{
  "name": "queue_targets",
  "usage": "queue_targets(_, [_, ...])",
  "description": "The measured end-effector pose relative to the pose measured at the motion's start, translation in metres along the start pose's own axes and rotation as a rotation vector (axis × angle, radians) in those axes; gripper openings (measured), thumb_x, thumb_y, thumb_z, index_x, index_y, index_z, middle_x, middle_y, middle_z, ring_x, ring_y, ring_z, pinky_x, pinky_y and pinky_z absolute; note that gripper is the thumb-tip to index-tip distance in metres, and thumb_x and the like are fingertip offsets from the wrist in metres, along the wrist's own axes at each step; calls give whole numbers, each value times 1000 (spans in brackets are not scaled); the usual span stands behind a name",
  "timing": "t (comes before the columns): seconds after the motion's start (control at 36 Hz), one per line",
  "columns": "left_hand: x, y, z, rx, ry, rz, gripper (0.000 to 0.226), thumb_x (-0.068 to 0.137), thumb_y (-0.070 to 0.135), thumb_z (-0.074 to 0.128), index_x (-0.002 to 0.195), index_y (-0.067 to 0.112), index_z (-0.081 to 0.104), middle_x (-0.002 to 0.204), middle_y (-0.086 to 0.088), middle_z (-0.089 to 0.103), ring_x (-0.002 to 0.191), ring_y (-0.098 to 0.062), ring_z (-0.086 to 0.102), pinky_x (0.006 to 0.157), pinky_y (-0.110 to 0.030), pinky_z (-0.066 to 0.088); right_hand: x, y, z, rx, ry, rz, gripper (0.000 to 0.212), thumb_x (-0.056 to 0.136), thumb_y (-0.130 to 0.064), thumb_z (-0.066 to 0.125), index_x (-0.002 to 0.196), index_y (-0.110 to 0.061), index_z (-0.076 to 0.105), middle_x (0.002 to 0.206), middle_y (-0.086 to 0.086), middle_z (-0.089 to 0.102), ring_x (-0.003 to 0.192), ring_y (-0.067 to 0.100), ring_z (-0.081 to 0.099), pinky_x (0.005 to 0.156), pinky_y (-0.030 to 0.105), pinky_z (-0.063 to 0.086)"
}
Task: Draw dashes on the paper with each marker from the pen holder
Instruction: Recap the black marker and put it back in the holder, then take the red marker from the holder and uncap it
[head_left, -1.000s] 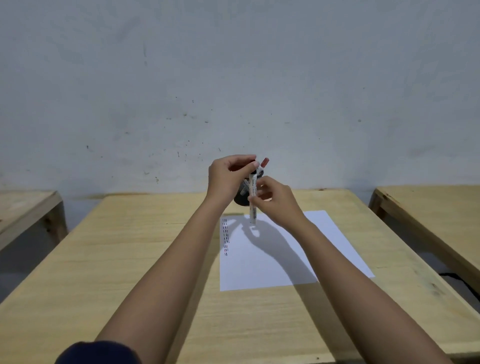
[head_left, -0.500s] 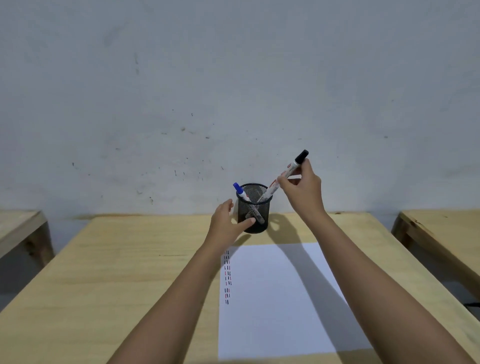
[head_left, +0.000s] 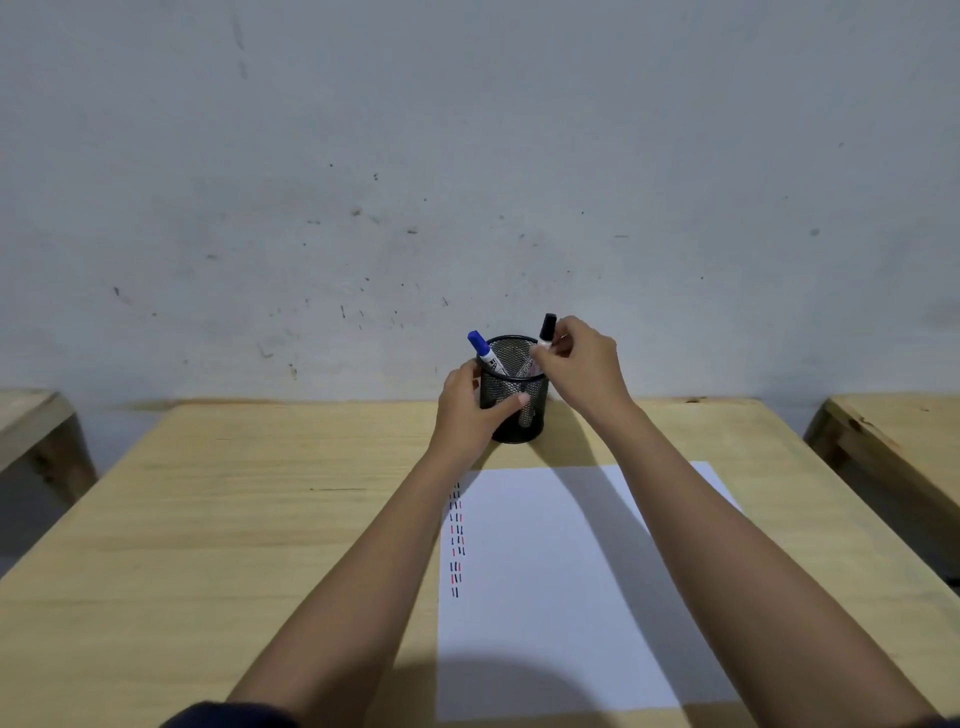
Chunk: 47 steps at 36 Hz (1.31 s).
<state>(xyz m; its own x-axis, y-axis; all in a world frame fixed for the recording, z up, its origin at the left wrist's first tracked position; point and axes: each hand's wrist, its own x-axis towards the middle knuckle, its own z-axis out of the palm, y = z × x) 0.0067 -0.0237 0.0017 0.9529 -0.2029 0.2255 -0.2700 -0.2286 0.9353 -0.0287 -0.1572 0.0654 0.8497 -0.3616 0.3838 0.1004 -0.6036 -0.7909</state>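
Note:
A black mesh pen holder (head_left: 524, 400) stands at the far middle of the wooden table (head_left: 234, 519). My left hand (head_left: 465, 413) wraps around its left side. My right hand (head_left: 584, 366) pinches a black-capped marker (head_left: 547, 327) at the holder's right rim, the marker's lower end inside the holder. A blue-capped marker (head_left: 483, 351) leans out of the holder on the left. A white sheet of paper (head_left: 561, 597) lies in front of the holder, with columns of short black and red dashes (head_left: 456, 540) along its left edge.
A grey, speckled wall (head_left: 467, 182) rises right behind the table. Other wooden tables stand to the left (head_left: 31, 431) and to the right (head_left: 893, 441), with gaps between them and mine.
My right hand has lowered the black-capped marker from a raised slant into the holder. My left hand has closed further around the holder. The view has tilted down and nearer.

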Motion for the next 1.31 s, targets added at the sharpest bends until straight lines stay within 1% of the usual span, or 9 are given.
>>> queue_targets(0.08, [0,1,2,-9,-16,20,65,55,52,73,111,25,55,121,-5,55,113,-19,57,101,-42,47,1,3,3,2,6,10,19,80,-15,64,84,3,60,72,7,57,69,20,51,64,25,38])
queue_targets(0.28, [4,-2,1,-53,-41,13,73,54,47,77,118,18,55,122,-7,59,114,-19,58,101,-41,48,4,8,3,46,44,73,16,78,-13,64,91,-6,57,78,6,58,76,19,54,65,23,39])
queue_targets(0.42, [5,-2,0,-72,-58,8,73,54,47,77,118,20,55,123,-7,58,115,-19,58,102,-41,47,7,7,4,119,86,140,37,79,-23,68,105,-3,51,93,11,62,88,22,57,69,24,37])
queue_targets(0.64, [4,-3,-2,-86,-59,22,65,62,39,77,119,17,55,124,-7,58,116,-19,57,102,-40,47,17,2,14,108,83,200,27,76,-18,67,95,1,60,84,6,58,74,17,51,47,4,36])
queue_targets(0.78, [3,-1,-3,-69,-58,30,63,64,36,78,120,17,55,124,-7,58,116,-18,57,101,-39,48,18,1,13,147,98,218,12,74,-11,67,74,-3,58,61,1,49,52,10,43,40,8,33])
queue_targets(0.92, [4,0,-5,-64,-76,22,56,70,26,79,120,19,53,125,-8,57,114,-18,59,98,-35,50,22,-1,5,230,116,195,18,71,-13,72,64,-14,56,58,-7,45,54,6,41,45,9,32])
queue_targets(1.08, [1,5,-4,-46,-69,17,49,71,26,79,114,23,55,124,-6,57,115,-17,57,101,-33,47,26,-11,-8,306,175,101,14,74,-16,71,86,-9,68,65,-10,54,66,7,51,62,15,40])
queue_targets(1.17, [-1,10,-5,-3,-72,11,50,68,34,78,112,28,56,122,-3,58,115,-16,57,102,-38,46,22,-21,-12,396,223,47,19,76,-11,70,94,-6,67,75,-8,61,69,1,56,62,2,42])
queue_targets(1.31, [-5,27,-9,146,-83,-20,50,74,32,75,116,19,54,117,2,51,107,-12,47,86,-25,36,11,-39,-21,557,289,-50,18,78,-7,69,95,-9,64,90,2,68,76,9,61,69,9,49])
